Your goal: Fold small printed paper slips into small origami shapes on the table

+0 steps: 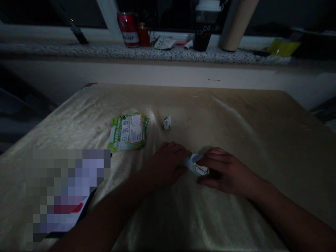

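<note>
Both hands are at a folded piece of green and white printed paper (194, 161) low over the middle of the table. My left hand (168, 162) grips its left end, with the fingertips partly hidden. On the other end, my right hand (225, 169) has its fingers and thumb bent round the paper. A small folded paper piece (167, 122) stands a little beyond my left hand. Farther left lies a stack of green printed leaflets (128, 131), slightly fanned at the right edge.
A lit tablet-like screen (76, 196), largely pixelated, lies beside my left forearm. Cloth with creases covers the table (249, 122). On the stone windowsill (105, 52) stand a red can (128, 29), a dark cup (203, 33), a cardboard tube (237, 24) and a yellow item (283, 47).
</note>
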Available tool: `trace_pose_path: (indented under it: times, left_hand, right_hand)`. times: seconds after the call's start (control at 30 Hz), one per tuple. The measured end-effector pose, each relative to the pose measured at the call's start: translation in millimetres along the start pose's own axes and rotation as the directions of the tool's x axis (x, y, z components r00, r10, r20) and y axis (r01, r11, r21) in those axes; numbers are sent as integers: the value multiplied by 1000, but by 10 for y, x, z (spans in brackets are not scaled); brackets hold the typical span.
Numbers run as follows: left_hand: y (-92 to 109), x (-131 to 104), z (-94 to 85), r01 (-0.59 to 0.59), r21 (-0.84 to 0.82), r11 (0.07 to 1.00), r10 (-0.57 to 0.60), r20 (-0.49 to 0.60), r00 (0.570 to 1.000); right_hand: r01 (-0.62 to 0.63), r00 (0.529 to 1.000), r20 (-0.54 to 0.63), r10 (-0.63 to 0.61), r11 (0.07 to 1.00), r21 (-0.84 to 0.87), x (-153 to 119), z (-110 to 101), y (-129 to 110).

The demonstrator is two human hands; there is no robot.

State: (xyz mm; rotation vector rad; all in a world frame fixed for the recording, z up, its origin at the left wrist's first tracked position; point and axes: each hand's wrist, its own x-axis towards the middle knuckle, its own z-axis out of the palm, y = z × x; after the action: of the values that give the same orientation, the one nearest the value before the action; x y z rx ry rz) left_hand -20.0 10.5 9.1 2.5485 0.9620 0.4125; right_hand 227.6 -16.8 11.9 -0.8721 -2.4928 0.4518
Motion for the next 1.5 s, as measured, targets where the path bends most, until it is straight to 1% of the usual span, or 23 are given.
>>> trace_pose_path:
  times: [0.1,0.33,0.47,0.57,0.77,0.9,1.0,1.13,1.3,1.4,1.5]
  left_hand:
    - [-11,10,-4,-8,-7,1000,9,23,1000]
    - [4,18,19,-36,-26,999,36,14,999]
    - [11,31,55,-52,-52,997,52,-1,999]
    - [16,38,73,-55,-57,997,55,3,998]
    - [46,27,83,-53,-12,999,53,-17,998]
    - [83,20,66,-77,14,997,77,-21,997]
    - [104,13,45,-73,34,997,73,-14,997]
    - [120,-4,22,-80,51,995,82,-33,996]
    - [142,-3,24,-57,73,996,60,-37,998]
    - [155,3,39,-57,91,994,58,-5,998]
    - [157,2,49,-61,92,994,62,-13,998]
  right_hand:
    - [-24,1000,16,24,1000,9,-20,-18,17]
    - [-43,998,35,42,999,14,-18,-15,27]
    - [-42,999,-5,42,999,5,-9,6,40]
    - [-38,999,-19,39,999,35,0,3,28]
    - [-74,997,13,73,997,39,6,-13,3]
    - [-59,998,8,59,998,21,4,2,10]
    - [-48,999,9,48,999,4,5,2,8]
    - [-32,999,8,32,999,-11,5,-8,-5]
    - [-28,1000,3,28,999,-19,6,0,-6]
    - [-37,999,-7,37,999,-9,2,-34,-6]
    - [-74,997,-38,73,997,-22,-24,-115,-5]
